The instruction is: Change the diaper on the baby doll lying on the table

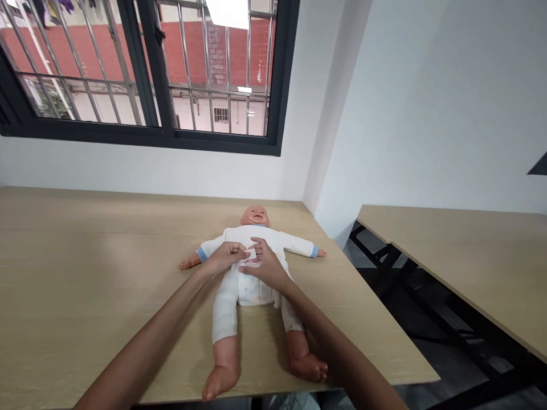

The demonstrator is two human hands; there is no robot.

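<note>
A baby doll [256,233] lies on its back on the table, head toward the wall, in a white top with blue cuffs and white leg coverings. A white diaper [255,293] shows between its legs. At the doll's belly, my left hand [225,256] is closed, its thumb and fingers pinching a small white tab [251,254]. Facing it from the right, my right hand [267,262] rests over the waist, its thumb apart from the curled fingers beside the tab. What lies under my right palm is hidden.
The wooden table [106,296] ends at a front edge close to the doll's feet and at a slanted right edge. Beyond a gap stands a second table [470,256] on a black frame. A barred window [166,134] is in the white wall behind.
</note>
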